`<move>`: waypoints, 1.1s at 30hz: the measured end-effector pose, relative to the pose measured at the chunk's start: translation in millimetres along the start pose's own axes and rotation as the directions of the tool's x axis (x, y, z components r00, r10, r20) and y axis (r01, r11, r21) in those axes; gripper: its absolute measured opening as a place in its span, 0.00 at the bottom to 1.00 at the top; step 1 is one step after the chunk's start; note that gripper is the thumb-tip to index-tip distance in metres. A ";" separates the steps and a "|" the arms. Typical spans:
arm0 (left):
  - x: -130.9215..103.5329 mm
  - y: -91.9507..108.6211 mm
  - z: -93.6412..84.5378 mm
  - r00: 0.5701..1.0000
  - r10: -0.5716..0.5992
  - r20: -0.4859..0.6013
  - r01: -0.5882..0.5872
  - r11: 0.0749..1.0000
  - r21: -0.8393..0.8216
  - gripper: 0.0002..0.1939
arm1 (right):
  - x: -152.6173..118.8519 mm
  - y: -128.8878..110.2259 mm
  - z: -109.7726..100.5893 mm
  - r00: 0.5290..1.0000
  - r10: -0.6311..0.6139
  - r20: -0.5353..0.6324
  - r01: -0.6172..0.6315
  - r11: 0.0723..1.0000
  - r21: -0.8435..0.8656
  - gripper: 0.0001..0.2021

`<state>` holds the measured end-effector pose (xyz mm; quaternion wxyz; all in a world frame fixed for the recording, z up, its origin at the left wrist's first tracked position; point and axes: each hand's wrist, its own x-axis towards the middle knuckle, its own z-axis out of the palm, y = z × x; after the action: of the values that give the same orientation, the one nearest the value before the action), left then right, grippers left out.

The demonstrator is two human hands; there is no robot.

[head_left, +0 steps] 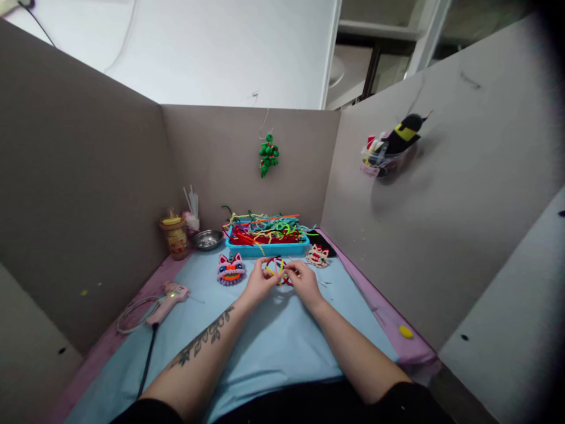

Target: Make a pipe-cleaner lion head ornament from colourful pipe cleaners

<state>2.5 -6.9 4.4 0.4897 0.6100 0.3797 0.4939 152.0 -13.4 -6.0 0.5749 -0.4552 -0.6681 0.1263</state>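
Both hands meet over the blue cloth, just in front of the blue tray. Between them is a round openwork piece (pixel 276 265) of dark red, yellow and pink strands. My left hand (pixel 261 279) grips its left side with fingers bent round it. The fingertips of my right hand (pixel 303 281) pinch its right side. A purple, red and orange animal-face piece (pixel 231 269) lies left of my left hand. Beyond my right hand rests a cream and red face piece (pixel 318 255). Thin sticks or strands lie near the right hand, too small to tell.
The blue tray (pixel 269 249) holds tangled coloured strands. A metal bowl (pixel 208 239), a lidded cup (pixel 175 238) and a pink glue gun (pixel 168 302) with its cable are on the left. A yellow disc (pixel 405 332) lies at right. Grey panels enclose the table.
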 end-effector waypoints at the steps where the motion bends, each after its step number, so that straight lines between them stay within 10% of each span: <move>1: -0.3 0.7 0.2 1.000 -0.001 0.002 0.001 1.000 0.003 0.32 | -0.1 0.5 0.2 1.000 0.010 0.003 -0.010 1.000 0.004 0.05; 33: 1.4 -6.2 1.4 0.996 0.070 0.056 -0.065 0.994 -0.090 0.30 | -3.1 -1.3 2.3 0.993 0.085 0.076 -0.090 0.994 0.061 0.07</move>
<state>4.3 -4.4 -1.3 0.5102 0.6146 0.3219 0.5082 149.1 -15.6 -7.9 0.5582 -0.4603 -0.6638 0.1893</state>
